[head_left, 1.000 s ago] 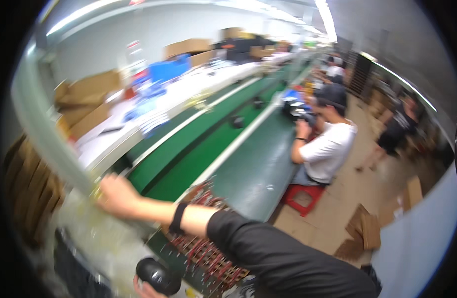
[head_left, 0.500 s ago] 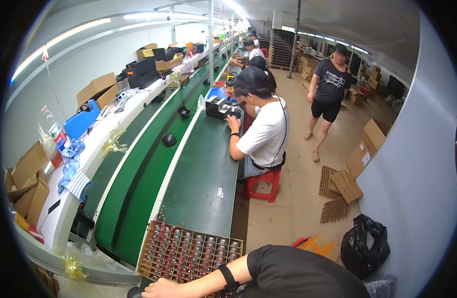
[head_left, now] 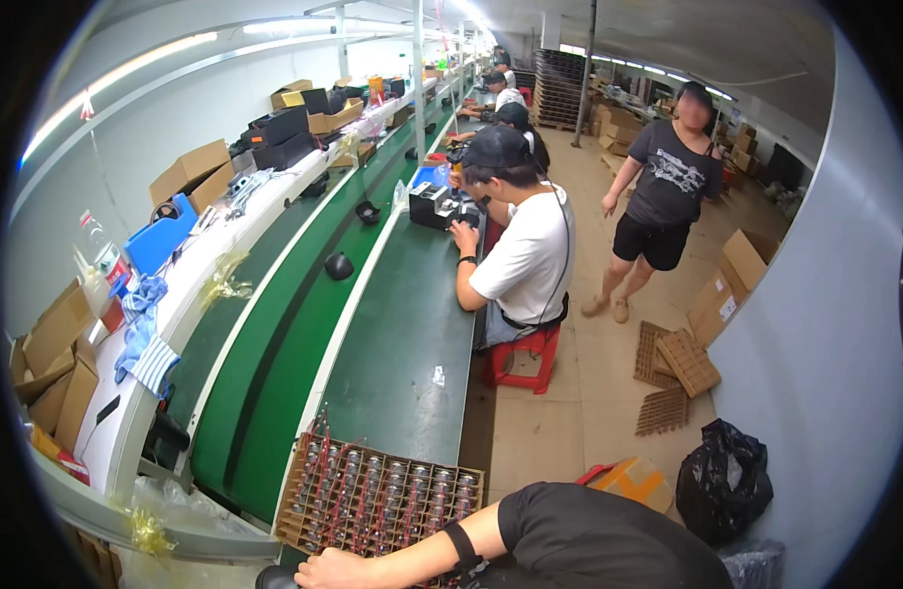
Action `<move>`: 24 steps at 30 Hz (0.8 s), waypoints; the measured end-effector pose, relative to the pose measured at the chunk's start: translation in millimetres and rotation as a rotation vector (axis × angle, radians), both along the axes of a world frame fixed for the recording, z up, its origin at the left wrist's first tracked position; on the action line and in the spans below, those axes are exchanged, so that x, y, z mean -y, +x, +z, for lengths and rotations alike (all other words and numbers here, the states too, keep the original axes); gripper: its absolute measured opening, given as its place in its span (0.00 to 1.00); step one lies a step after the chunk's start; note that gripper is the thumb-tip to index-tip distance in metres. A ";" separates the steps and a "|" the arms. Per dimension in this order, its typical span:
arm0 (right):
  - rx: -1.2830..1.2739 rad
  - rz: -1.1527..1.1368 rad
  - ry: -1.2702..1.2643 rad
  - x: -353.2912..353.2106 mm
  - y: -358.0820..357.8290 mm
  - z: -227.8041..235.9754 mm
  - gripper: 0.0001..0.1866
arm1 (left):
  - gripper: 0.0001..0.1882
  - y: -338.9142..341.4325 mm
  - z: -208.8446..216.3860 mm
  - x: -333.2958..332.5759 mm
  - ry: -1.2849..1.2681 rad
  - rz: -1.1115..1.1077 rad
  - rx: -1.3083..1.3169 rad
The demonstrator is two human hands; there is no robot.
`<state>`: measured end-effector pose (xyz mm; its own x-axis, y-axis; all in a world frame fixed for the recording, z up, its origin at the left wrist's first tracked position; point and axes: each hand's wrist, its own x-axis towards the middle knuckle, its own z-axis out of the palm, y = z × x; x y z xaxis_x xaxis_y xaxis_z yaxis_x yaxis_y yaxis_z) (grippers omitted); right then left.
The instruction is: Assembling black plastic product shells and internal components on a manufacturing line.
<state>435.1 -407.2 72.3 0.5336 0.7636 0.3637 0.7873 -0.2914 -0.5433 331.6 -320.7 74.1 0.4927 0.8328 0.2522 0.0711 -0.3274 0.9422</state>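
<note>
My right arm reaches leftward along the lower edge, with a black sleeve and a black band round it. At its end my right hand (head_left: 333,569) is closed, its fingers bent against a rounded black part (head_left: 276,577). The picture's lower edge cuts off the fingertips and most of that part. Just beyond the hand lies a divided cardboard tray (head_left: 296,494) holding rows of small silvery motors (head_left: 394,473) with red wires. My forearm passes in front of the tray's near side. My left hand is out of view.
A green belt (head_left: 265,393) runs ahead at left, bearing rounded black parts (head_left: 339,266). A worker in white (head_left: 530,255) sits at the green bench (head_left: 402,373). Another person (head_left: 658,187) stands in the aisle. Cardboard grids (head_left: 689,362) and a black bag (head_left: 723,481) lie at right.
The person in the aisle has come nearer and turned slightly. My right hand has shifted a little to the right, still against the rounded black part. The view has moved slightly.
</note>
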 end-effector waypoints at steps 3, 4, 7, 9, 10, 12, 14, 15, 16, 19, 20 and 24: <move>-0.243 0.070 -0.192 -4.8 -1.0 5.4 0.11 | 0.24 -2.9 -4.2 -1.3 0.021 0.020 -0.015; -0.197 0.077 -0.148 -3.2 -1.7 5.3 0.10 | 0.12 0.1 -18.3 -11.4 0.479 0.083 0.023; -0.386 0.019 -0.075 25.0 3.6 33.9 0.10 | 0.10 -1.4 -37.6 -11.5 0.372 -0.040 -0.034; -0.351 0.000 -0.082 32.4 8.3 31.2 0.10 | 0.09 1.0 -38.8 -5.3 0.147 -0.085 -0.039; -0.383 0.030 -0.065 36.1 11.9 28.0 0.09 | 0.19 8.6 -18.1 9.3 -0.144 -0.168 0.131; -0.435 0.089 -0.041 39.2 14.5 27.5 0.09 | 0.28 5.7 -19.0 11.1 -0.109 -0.176 0.146; -0.451 0.120 -0.032 38.2 13.6 27.4 0.08 | 0.27 -1.2 -19.5 9.7 -0.088 -0.157 0.141; -0.453 0.143 -0.035 36.8 13.3 26.6 0.08 | 0.27 -4.2 -19.7 9.1 -0.092 -0.151 0.135; -0.452 0.145 -0.019 35.6 13.6 25.5 0.08 | 0.26 -4.4 -17.6 10.2 -0.072 -0.133 0.136; -0.468 0.136 0.045 30.4 10.3 23.9 0.06 | 0.26 -6.8 -17.4 8.0 -0.058 -0.127 0.113; -0.441 0.125 0.107 28.9 9.0 21.7 0.06 | 0.26 -6.9 -17.0 7.6 -0.055 -0.121 0.120; -0.470 0.113 0.226 25.0 8.6 14.3 0.04 | 0.26 -8.9 -4.3 4.7 -0.063 -0.154 0.086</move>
<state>443.7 -432.2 86.6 0.5977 0.7557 0.2676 0.4635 -0.0535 -0.8845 322.6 -325.4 69.8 0.5946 0.7646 0.2488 -0.0575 -0.2682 0.9617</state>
